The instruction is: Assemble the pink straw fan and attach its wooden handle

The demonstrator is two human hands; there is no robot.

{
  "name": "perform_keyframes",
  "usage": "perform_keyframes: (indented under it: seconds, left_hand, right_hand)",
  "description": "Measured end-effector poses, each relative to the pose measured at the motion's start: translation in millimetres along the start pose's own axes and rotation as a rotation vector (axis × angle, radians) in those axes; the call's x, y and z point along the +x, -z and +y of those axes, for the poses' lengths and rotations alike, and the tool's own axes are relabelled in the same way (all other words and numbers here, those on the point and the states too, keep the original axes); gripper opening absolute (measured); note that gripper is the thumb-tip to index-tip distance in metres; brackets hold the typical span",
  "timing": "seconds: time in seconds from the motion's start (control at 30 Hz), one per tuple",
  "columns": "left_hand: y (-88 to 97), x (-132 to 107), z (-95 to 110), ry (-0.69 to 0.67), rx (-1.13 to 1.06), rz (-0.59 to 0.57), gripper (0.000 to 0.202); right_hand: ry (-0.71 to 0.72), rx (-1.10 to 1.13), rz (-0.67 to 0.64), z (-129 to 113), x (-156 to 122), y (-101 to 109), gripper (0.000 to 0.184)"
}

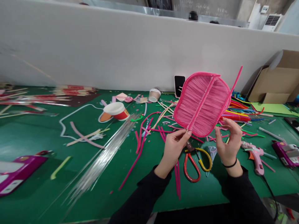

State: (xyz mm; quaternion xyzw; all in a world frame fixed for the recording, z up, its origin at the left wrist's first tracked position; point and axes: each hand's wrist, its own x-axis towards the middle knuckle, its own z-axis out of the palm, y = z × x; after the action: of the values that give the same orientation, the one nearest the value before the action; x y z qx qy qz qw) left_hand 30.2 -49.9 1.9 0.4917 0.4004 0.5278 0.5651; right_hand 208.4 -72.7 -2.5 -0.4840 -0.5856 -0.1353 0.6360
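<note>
White partition [116, 53], beyond the grip. Phone [179, 82], dark-screened, upright, beyond the grip, slightly left. Paper cup [121, 115], white and red, well left of the grip. Cardboard box [282, 81], open, far right of the grip; light-green sheet [271, 108] at its foot. Purple power strips: one [287, 152] right of the grip, one [23, 170] far left.

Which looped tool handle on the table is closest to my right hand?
The yellow handle, the right one of the pair; the red handle lies to its left, farther from your right hand.
</note>
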Motion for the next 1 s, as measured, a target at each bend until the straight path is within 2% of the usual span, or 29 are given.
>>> perform_keyframes:
  seconds: [0.1,0.2,0.3,0.43,0.53,0.6,0.7,0.77,0.87,1.0]
  left_hand:
    - [0.0,0.1,0.2,-0.005,0.009,0.016,0.032]
    - [-0.2,0.5,0.4,-0.007,0.014,0.018,0.033]
    - [0.2,1.2,0.1,-0.008,0.025,0.023,0.033]
    - [2.1,2.9,0.6,0.024,0.0,0.028,0.035]
    - [3.5,4.9,2.9,0.062,-0.062,0.022,0.037]
    - [4.0,5.9,4.9,0.091,-0.106,0.0,0.04]
    - [4.1,6.5,6.6,0.112,-0.145,-0.031,0.046]
    - [3.6,6.2,6.4,0.112,-0.151,-0.028,0.047]
    - [1.9,5.1,5.5,0.09,-0.119,-0.003,0.047]
    - [-1.5,3.0,5.5,0.085,-0.075,0.029,0.046]
  right_hand:
    - [-0.08,0.065,0.133,-0.1,2.1,0.3,0.023]
    - [-0.158,0.132,0.13,-0.7,7.1,2.2,0.014]
    - [-0.25,0.159,0.123,-3.0,17.0,6.7,0.016]
    - [-0.453,0.213,0.143,-8.5,32.8,17.5,0.029]
    - [-0.522,0.245,0.038,-13.3,34.6,23.2,0.039]
    - [-0.608,0.304,-0.079,-16.7,28.4,22.2,0.031]
    - [-0.783,0.467,-0.308,-22.8,12.4,13.0,0.035]
    - [-0.879,0.565,-0.405,-27.4,1.8,4.4,0.034]
    - [-0.949,0.615,-0.451,-33.4,-8.0,-6.1,0.031]
    - [-0.922,0.566,-0.456,-35.9,-10.7,-9.6,0.033]
